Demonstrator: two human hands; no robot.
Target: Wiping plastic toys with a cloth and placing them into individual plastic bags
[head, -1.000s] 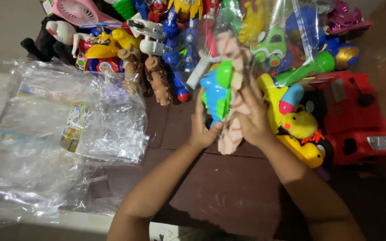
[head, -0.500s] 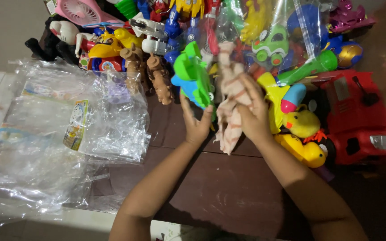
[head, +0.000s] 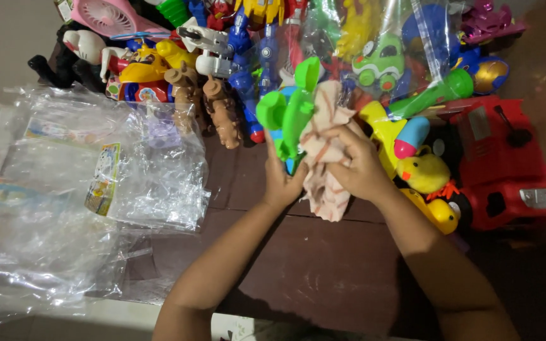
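My left hand (head: 280,183) grips a green and blue plastic toy (head: 289,110) from below, held up over the dark brown table (head: 323,271). Pressed against the toy's right side is a pale pink cloth with faint red stripes (head: 323,151). My right hand (head: 358,169) is closed around that cloth, whose lower end hangs down between my wrists. Both forearms reach in from the bottom edge.
Many plastic toys crowd the far side: a yellow duck ride-on (head: 421,173), a red truck (head: 507,164), brown animal figures (head: 213,104), blue robots (head: 248,69), a pink fan (head: 105,14). Crumpled clear plastic bags (head: 90,189) cover the left.
The green and blue toy has turned in my left hand, its green parts now up and leftward. The cloth in my right hand has shifted across it.
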